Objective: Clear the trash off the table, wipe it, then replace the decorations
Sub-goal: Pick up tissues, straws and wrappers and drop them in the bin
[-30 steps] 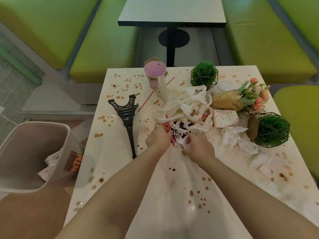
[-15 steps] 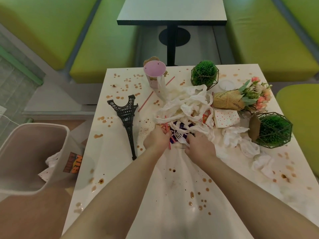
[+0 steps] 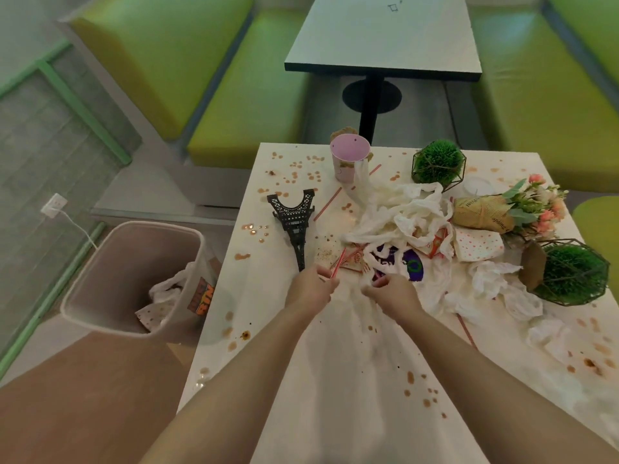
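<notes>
At the centre of the frame, the person's left hand (image 3: 310, 291) pinches the lower end of a red-and-white striped straw (image 3: 338, 264) between thumb and fingers, while the right hand (image 3: 390, 293) lies just beside it with fingers curled around the near edge of a white plastic bag (image 3: 388, 259) printed in purple. Both hands sit at the near margin of the trash heap on the stained white table (image 3: 335, 380). Above the hands, crumpled white napkins (image 3: 412, 212) overlie an orange-printed wrapper (image 3: 435, 244) and a dotted paper napkin (image 3: 477, 244). Left of the heap, a black Eiffel Tower model (image 3: 294, 222) lies flat, its base toward the far edge. At the far edge stands a pink paper cup (image 3: 348, 157); to its right, a green moss ball in a wire frame (image 3: 437, 164). At the right of the frame, a paper-wrapped bouquet of pink flowers (image 3: 512, 209) lies on its side, with a second caged moss ball (image 3: 572, 271) below it. More crumpled tissues (image 3: 492, 279) lie between the heap and that ball. At lower left, on the floor beside the table, stands a waste bin (image 3: 110, 262) holding some discarded paper.
</notes>
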`<state>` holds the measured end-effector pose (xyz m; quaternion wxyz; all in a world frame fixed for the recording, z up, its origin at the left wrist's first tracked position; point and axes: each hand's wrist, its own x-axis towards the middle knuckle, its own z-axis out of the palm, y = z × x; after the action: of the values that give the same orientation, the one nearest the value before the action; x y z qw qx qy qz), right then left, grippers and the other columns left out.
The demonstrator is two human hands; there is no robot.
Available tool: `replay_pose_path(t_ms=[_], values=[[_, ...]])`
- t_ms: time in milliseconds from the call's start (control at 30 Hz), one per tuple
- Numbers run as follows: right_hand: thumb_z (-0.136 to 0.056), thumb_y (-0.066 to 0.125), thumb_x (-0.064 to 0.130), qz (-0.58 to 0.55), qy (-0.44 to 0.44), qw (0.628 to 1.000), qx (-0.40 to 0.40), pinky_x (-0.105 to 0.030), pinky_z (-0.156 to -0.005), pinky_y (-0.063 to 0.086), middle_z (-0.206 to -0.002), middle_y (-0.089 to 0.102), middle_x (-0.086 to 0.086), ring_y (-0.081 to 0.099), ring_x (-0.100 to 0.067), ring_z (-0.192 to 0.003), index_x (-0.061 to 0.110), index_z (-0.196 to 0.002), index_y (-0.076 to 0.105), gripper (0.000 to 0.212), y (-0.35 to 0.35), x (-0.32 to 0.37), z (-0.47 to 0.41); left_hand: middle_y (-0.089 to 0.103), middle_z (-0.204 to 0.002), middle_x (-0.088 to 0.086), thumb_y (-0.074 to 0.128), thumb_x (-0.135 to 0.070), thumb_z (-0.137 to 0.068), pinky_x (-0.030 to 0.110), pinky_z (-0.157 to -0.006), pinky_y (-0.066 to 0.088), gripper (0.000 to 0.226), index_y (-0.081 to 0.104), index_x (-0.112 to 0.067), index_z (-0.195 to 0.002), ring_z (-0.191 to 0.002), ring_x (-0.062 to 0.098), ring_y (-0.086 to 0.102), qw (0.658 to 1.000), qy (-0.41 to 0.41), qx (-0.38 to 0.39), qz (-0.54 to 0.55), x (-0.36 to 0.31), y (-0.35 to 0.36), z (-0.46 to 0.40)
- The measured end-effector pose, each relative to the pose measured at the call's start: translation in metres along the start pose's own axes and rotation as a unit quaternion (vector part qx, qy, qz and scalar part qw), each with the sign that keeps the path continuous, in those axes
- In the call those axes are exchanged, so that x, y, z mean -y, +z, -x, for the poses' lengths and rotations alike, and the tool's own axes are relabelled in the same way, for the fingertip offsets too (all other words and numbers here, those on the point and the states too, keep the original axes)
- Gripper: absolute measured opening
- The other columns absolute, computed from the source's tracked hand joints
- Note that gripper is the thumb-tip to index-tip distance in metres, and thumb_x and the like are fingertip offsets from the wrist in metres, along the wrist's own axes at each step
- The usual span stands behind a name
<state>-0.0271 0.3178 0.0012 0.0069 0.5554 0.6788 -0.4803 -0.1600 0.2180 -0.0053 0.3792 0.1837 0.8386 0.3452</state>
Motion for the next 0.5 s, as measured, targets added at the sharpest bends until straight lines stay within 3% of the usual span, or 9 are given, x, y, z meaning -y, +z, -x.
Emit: replay_pose_path(t_ms=[100, 267, 500], values=[[-0.086, 0.069, 0.014, -0.133, 0.058, 0.989, 0.033, -0.025, -0.044, 0.034, -0.071, 0.057, -0.012, 0.043, -0.018, -0.045, 0.006, -0.077, 0.058, 0.016, 0.014, 0.011, 0.015, 0.07, -0.086, 0.0, 0.069, -0.03, -0.088, 0.034, -0.073, 0.058, 0.014, 0.066, -0.022, -0.1, -0.065, 0.013, 0.063, 1.0, 0.005, 0.003, 0.013, 0.012, -0.022, 0.011], [-0.088, 0.066, 0.012, -0.267, 0.145, 0.948, 0.09, -0.021, -0.037, 0.034, -0.072, 0.054, -0.009, 0.04, -0.014, -0.046, 0.003, -0.092, 0.061, 0.011, 0.039, 0.028, 0.043, 0.069, -0.091, -0.004, 0.067, -0.033, -0.09, 0.04, -0.083, 0.057, 0.017, 0.069, -0.023, -0.104, -0.084, 0.015, 0.066, 0.999, 0.031, -0.022, 0.013, 0.028, -0.06, 0.031], [-0.088, 0.068, 0.015, -0.318, 0.161, 0.926, 0.126, -0.02, -0.036, 0.036, -0.069, 0.051, -0.008, 0.041, -0.013, -0.044, 0.003, -0.089, 0.063, 0.014, 0.078, 0.037, 0.075, 0.063, -0.093, -0.005, 0.06, -0.035, -0.094, 0.037, -0.079, 0.056, 0.016, 0.066, -0.028, -0.108, -0.083, 0.012, 0.062, 0.998, 0.041, -0.047, 0.031, 0.049, -0.101, 0.051]])
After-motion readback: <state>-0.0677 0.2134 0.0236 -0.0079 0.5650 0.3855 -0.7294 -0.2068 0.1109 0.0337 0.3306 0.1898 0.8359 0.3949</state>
